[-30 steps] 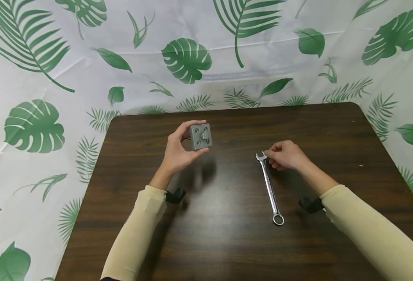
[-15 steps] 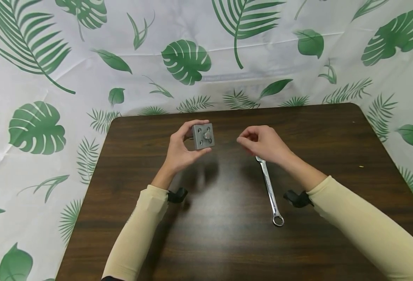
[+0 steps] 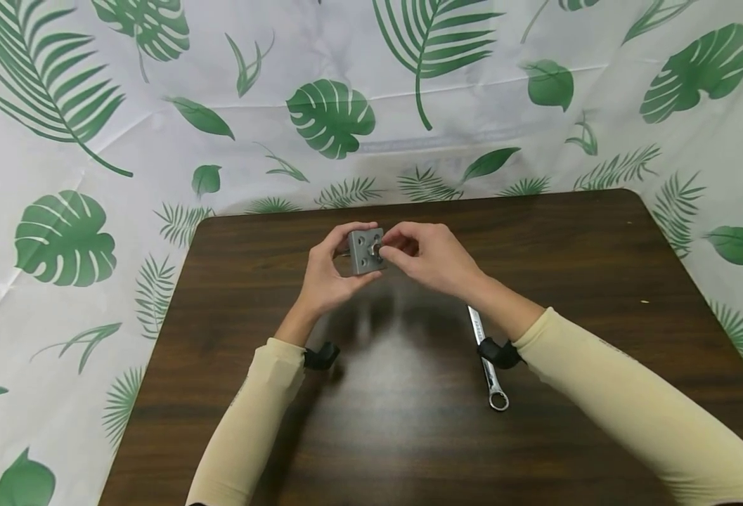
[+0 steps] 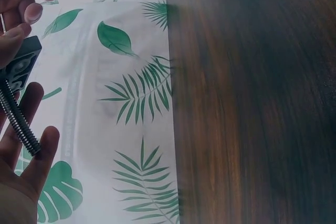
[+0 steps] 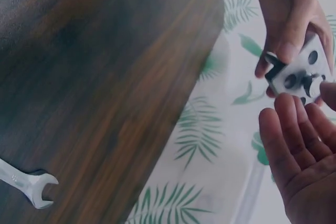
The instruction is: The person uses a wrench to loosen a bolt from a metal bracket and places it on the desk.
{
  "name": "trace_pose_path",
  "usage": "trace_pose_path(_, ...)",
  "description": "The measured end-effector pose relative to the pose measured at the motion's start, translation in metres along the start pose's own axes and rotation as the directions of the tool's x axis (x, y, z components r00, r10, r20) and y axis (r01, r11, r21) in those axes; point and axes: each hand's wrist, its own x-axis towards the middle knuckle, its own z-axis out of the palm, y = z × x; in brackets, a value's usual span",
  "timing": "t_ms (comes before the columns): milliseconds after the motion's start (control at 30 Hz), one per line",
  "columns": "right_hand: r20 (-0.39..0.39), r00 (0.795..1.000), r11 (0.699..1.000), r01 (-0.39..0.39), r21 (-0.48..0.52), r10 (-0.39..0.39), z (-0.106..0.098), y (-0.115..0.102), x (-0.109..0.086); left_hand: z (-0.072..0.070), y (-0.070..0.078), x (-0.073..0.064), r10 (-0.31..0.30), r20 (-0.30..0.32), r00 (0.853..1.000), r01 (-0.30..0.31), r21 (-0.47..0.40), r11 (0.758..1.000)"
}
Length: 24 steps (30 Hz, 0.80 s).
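Note:
Raised over the table, my left hand (image 3: 330,270) grips a grey square metal block (image 3: 360,261) by its edges, thumb below and fingers above. Round holes show near the corners of its face. A bolt runs through the block; its head (image 5: 316,86) stands out on the front, and its long threaded shank (image 4: 21,121) sticks out behind. My right hand (image 3: 434,256) pinches the bolt head between thumb and index finger, while its other fingers extend loosely beside the block in the right wrist view. Part of the bolt head is hidden by the fingertips.
A silver combination wrench (image 3: 493,376) lies on the dark wood table (image 3: 384,436), beneath my right forearm, which covers part of it. Its open end (image 5: 39,190) shows in the right wrist view. A white leaf-patterned sheet (image 3: 244,154) hangs behind the table.
My right hand has left the wrench's open end, moved left and up to the block, and taken hold of the bolt head. The left hand has barely moved.

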Motion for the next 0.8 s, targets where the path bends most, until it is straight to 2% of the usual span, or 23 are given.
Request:
trace_pose_path(200, -0.052, 0.998, 0.999, 0.038, 0.01, -0.037, 0.009, -0.003, 0.002, 0.0, -0.026, -0.004, -0.015, 0.0, 1.0, 0.015, 0.005, 1.0)
trace_pose_path(267, -0.058, 0.998, 0.999, 0.038, 0.007, -0.038, 0.011, -0.003, 0.003, 0.0, -0.028, -0.004, -0.019, 0.003, 1.0, 0.019, 0.008, 1.0)
trace_pose_path(500, -0.059, 0.998, 1.0, 0.009, 0.001, -0.009, 0.012, -0.003, 0.003, 0.003, 0.0, 0.001, 0.007, 0.012, 1.0, -0.007, 0.003, 1.0)
trace_pose_path(667, -0.044, 0.998, 0.998, 0.045, -0.033, -0.047, 0.01, -0.004, 0.002, 0.003, 0.003, 0.002, -0.004, 0.022, 1.0, 0.004, -0.002, 1.0)
trace_pose_path(800, -0.04, 0.991, 0.986, 0.125, -0.115, -0.13, 0.01, -0.004, 0.002, 0.003, 0.002, 0.002, 0.003, 0.019, 1.0, -0.003, -0.008, 1.0)
